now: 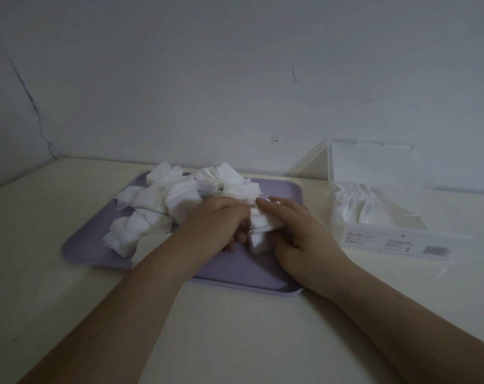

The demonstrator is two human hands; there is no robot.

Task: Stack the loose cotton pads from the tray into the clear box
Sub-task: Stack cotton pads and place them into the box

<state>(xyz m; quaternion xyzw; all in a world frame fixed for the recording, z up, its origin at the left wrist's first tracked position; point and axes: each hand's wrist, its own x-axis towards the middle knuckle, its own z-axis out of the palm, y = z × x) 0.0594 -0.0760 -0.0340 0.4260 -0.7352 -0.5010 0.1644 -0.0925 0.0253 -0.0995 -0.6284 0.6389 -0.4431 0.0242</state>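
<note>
One big heap of loose cotton pads (157,206) covers the L + back part of the lavender tray (80,253), jumbled, edges every which way.

Next R, left hand (216,223): knuckles up, fingers curled down against the L side of a small stack (259,231). The stack sits on the tray approx centre-R, squeezed betw both hands. It's roughly squared, near end a bit ragged.

Right hand (299,234): fingers laid over the top of the stack, thumb tucked at the near side, so it's clamped on it too.

Further R, off the tray on the table (235,342), is the clear box (396,242), lid (318,162) tipped open toward the back. Boxed pads (354,200) stand in a row inside. Seems to be room nearer the camera, hard to tell thru the plastic.

Step, my read: squaring a batch before the lift.
- Tap edges flush on the tray first.
- Keep even pressure both sides so middle pads don't bow or slip out.
- Don't take too thick a batch.
- Carry w/ pads oriented same as those in the box, then slide in against the existing row.

Risk: pads are soft and slippery, so a loose squeeze prob means fan-out.
</note>
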